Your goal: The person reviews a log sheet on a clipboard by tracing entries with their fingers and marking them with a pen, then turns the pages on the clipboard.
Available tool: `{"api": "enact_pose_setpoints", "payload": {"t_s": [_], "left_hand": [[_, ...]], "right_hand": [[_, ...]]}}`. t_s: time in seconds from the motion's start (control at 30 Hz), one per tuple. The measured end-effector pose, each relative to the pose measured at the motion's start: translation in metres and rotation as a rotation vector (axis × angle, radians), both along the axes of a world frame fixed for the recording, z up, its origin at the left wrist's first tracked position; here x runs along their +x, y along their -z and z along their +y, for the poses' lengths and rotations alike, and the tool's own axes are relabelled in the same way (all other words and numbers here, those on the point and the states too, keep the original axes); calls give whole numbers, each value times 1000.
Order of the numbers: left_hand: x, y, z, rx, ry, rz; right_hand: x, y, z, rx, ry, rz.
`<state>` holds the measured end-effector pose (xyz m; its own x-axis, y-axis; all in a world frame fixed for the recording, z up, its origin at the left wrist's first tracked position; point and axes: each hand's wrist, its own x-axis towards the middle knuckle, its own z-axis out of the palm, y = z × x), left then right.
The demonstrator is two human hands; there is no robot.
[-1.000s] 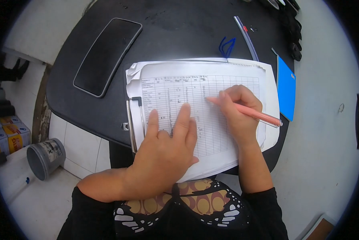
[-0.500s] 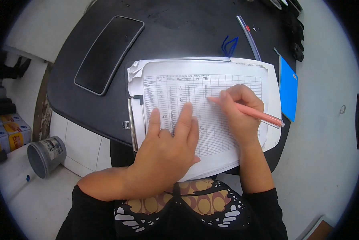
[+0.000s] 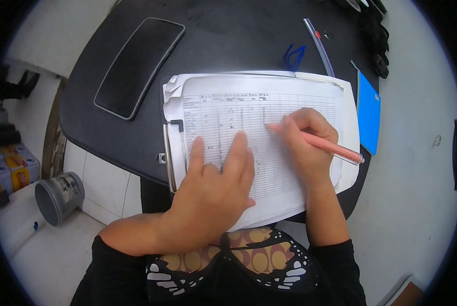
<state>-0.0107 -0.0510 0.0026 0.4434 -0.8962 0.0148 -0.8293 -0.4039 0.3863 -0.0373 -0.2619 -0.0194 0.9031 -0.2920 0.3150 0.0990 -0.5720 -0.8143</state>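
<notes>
A stack of papers with a printed grid sheet on top lies on a clipboard, whose metal clip is at the left edge. My left hand rests on the lower left of the sheet with its fingers spread, holding nothing. My right hand is closed round a pink pen. The pen's tip meets the sheet right of its middle, near a column of small handwritten marks. Both forearms reach in from the bottom of the view.
The black table carries a dark phone at the left, a blue cord, a clear tube and a blue notebook at the right. A grey bucket and yellow-white boxes are on the floor.
The view has shifted slightly, so the phone, cord, tube and notebook appear a little higher or farther right. Both hands keep nearly the same pose over the sheet.
</notes>
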Motion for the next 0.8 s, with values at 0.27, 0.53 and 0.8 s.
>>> {"api": "enact_pose_setpoints", "payload": {"t_s": [0.27, 0.53, 0.8], "left_hand": [[-2, 2, 0, -1, -1, -43], [-2, 0, -1, -11, -6, -37], [-4, 0, -3, -20, -13, -21]], "right_hand": [[-1, -4, 1, 53, 17, 32], [-5, -3, 0, 89, 14, 33], [-7, -2, -2, 126, 6, 51]]}}
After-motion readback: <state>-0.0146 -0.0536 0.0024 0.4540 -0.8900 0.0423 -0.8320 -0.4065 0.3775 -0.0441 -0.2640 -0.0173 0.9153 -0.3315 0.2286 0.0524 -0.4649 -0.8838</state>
